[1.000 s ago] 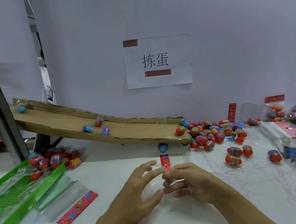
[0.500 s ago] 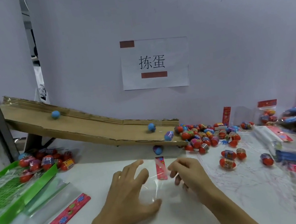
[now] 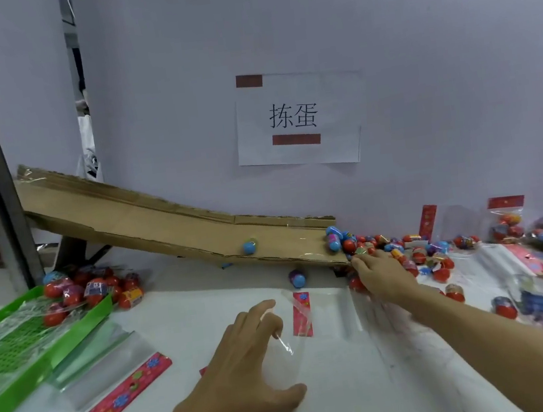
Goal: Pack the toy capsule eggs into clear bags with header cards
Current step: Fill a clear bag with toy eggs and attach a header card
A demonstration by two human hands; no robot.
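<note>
Head view: left hand near centre, fingers spread and relaxed, resting on clear bag with red card. Right hand far right, reaching into egg pile at ramp foot; grasp impossible to tell. Blue egg on ramp.

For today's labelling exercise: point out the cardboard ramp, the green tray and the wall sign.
ramp (image 3: 169,226): head view, middle of its sloping surface
green tray (image 3: 81,322): head view, its near side wall
sign (image 3: 296,119): head view, the printed characters at its centre
</note>
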